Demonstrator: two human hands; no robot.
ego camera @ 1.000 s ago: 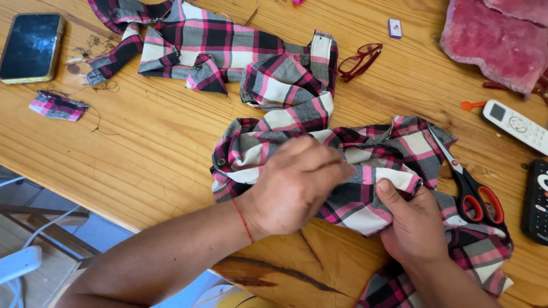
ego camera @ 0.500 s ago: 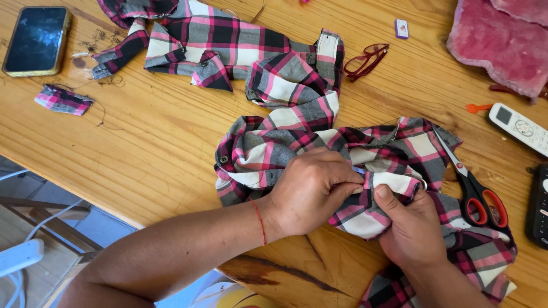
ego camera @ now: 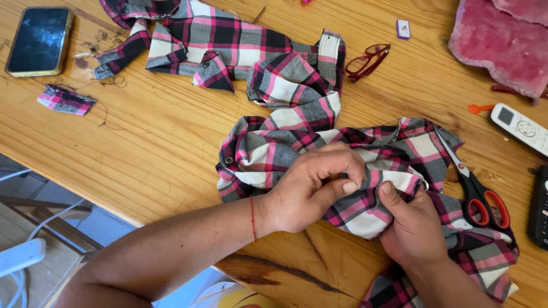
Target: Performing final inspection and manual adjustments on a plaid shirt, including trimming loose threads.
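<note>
Both the left hand (ego camera: 311,188) and right hand (ego camera: 414,228) pinch a fold of the plaid cloth (ego camera: 285,142); soft, light stuff, best gripped near its bunched edge beside the scissors (ego camera: 474,188).

Shirt (ego camera: 297,142): matt woven plaid cloth
Table (ego camera: 142,154): glossy varnished wood
Scissors (ego camera: 474,188): metal blades, plastic handles
Phone (ego camera: 39,40): glossy glass

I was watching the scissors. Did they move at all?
No. The scissors lie on the plaid cloth beside the white remote, just as before; only the camera view shifted.
</note>
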